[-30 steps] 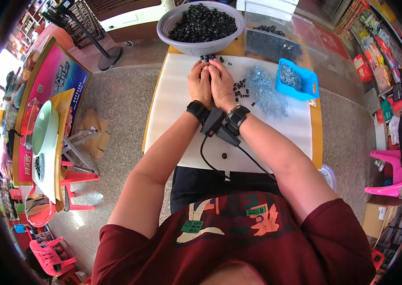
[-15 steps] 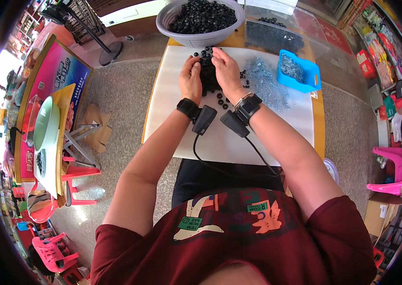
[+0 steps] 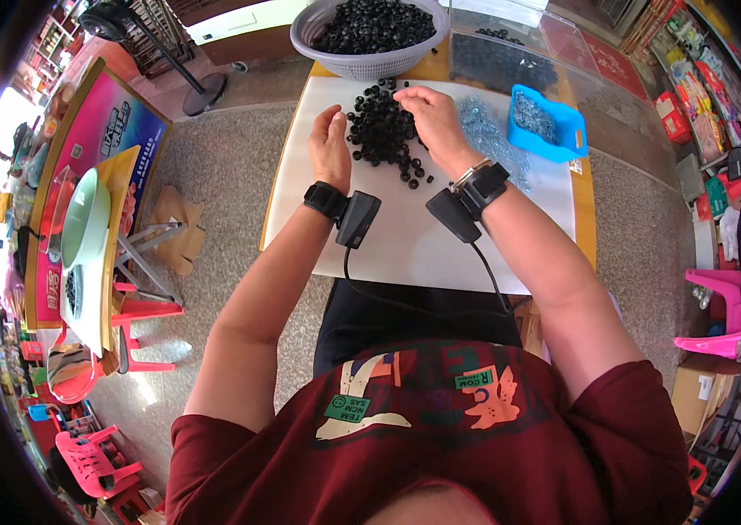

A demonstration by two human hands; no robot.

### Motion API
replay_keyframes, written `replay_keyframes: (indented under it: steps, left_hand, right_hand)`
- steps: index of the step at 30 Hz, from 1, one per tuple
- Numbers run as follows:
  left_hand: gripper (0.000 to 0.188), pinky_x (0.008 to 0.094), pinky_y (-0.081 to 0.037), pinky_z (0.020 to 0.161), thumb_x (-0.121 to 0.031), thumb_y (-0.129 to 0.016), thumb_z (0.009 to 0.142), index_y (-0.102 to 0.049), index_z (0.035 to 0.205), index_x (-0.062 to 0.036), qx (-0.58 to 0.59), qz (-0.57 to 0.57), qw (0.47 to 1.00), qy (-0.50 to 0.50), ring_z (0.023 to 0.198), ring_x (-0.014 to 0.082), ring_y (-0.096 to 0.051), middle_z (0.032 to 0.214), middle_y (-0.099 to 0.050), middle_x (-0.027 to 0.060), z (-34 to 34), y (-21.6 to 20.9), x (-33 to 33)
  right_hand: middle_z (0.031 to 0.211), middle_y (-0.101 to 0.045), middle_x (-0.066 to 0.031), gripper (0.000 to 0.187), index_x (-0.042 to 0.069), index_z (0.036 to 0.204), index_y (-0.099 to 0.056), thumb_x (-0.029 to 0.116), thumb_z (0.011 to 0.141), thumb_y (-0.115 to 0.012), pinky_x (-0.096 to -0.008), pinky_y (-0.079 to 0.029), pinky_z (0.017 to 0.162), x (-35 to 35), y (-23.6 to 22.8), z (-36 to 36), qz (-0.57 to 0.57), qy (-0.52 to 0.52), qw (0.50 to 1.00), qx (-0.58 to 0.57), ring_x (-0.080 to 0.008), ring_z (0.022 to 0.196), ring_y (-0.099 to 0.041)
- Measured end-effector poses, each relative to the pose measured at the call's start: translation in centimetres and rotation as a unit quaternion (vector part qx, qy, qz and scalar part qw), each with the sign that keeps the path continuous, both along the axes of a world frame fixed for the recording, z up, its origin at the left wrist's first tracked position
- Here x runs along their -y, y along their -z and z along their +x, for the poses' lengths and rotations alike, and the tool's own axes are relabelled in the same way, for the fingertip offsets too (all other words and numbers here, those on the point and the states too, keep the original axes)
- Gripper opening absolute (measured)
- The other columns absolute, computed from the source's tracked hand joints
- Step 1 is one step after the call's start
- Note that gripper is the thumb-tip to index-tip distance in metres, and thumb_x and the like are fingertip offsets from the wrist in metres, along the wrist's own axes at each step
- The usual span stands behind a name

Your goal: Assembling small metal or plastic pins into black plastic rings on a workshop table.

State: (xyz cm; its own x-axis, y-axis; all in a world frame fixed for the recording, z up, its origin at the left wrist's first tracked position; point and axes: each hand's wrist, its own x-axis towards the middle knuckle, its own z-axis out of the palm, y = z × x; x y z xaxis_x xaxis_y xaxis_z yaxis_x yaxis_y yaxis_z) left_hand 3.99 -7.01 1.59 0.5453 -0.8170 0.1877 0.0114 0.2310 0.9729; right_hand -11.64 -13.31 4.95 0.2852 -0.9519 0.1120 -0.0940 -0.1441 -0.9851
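Observation:
A heap of small black ring-shaped parts lies on the white table top in front of me. My left hand stands on edge at the heap's left side, fingers together, holding nothing. My right hand curves around the heap's right side with its fingers resting on the parts. Each wrist carries a black strapped device with a cable running back to me. A few loose black parts are scattered below the heap.
A grey basket full of black parts stands at the table's far edge. A blue tray holds small clear pieces, more of them spread beside it. Pink chairs stand at right, a colourful table at left.
Both hands have come apart from a closed cupped pose, and a heap of black parts now lies between them on the table. The view has shifted nearer.

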Motion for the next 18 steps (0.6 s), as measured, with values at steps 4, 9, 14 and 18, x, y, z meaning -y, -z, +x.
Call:
replay_keyframes:
  steps: [4,9,14,18]
  left_hand:
    - [0.033,0.0287,-0.039,0.093,-0.021,-0.051,0.095,-0.055,0.118,0.0021,-0.053,0.026,0.998,-0.002,0.103,0.0143,-0.051,0.109,-0.058,0.007,-0.1,-0.4,-1.7]
    - [0.036,0.0325,-0.04,0.094,-0.026,-0.052,0.094,-0.056,0.118,0.0003,-0.085,0.054,0.995,0.007,0.108,0.0185,-0.051,0.115,-0.057,0.0089,-0.3,-0.9,-4.8]
    - [0.027,0.0285,-0.046,0.073,-0.022,-0.051,0.095,-0.058,0.109,0.0002,-0.193,0.037,0.98,0.021,0.083,0.0139,-0.056,0.094,-0.059,0.0062,-1.0,-0.5,-7.0]
    - [0.025,0.0264,-0.046,0.059,-0.023,-0.046,0.097,-0.058,0.104,-0.002,-0.287,0.028,0.944,0.162,0.064,0.013,-0.055,0.082,-0.06,0.0045,-0.8,-0.3,-9.1]
  right_hand:
    - [0.095,-0.065,-0.004,0.022,-0.001,0.101,-0.065,0.013,0.089,-0.054,-0.0217,-0.043,0.075,-1.1,-1.0,-1.8,0.018,-0.035,0.998,0.043,-0.0078,0.086,-0.058]
    - [0.094,-0.065,-0.0035,0.021,-0.001,0.102,-0.065,0.013,0.091,-0.053,-0.0228,-0.044,0.077,-4.3,-2.6,-4.9,0.053,-0.073,0.995,0.031,-0.0084,0.086,-0.058]
    - [0.086,-0.064,-0.0021,0.019,0.001,0.1,-0.065,0.013,0.091,-0.052,-0.0235,-0.047,0.071,-8.2,-1.5,-8.2,0.076,-0.08,0.994,0.008,-0.0086,0.075,-0.057]
    - [0.083,-0.064,-0.0024,0.019,0.001,0.1,-0.064,0.012,0.091,-0.052,-0.0232,-0.047,0.065,-10.9,0.1,-10.5,0.038,-0.026,0.993,-0.11,-0.0082,0.069,-0.056]
